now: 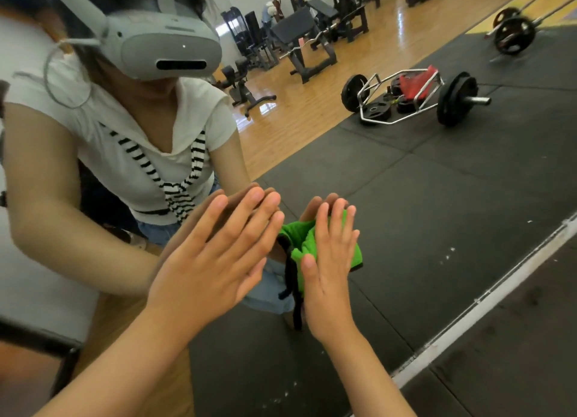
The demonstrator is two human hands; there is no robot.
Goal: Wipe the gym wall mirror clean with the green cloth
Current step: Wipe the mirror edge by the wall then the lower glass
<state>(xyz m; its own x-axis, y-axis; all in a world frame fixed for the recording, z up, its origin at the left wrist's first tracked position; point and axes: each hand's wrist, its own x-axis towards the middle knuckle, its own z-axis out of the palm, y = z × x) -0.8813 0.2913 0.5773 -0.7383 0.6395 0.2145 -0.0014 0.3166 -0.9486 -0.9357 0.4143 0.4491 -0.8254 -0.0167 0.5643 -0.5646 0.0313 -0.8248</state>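
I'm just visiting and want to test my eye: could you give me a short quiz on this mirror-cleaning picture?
1. True or false: the left hand lies flat against the mirror, fingers straight.
2. Which hand presses the green cloth to the glass? A left, B right, C both.
3. Fill in: the item on the reflected weight bar is coloured ____.
Key: 1 true; 2 B, the right hand; 3 red.

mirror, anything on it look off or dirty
Yes. White specks dot the mirror near its bottom frame, right of the green cloth under the right hand. The bare left hand lies flat on the glass, which may smudge it.
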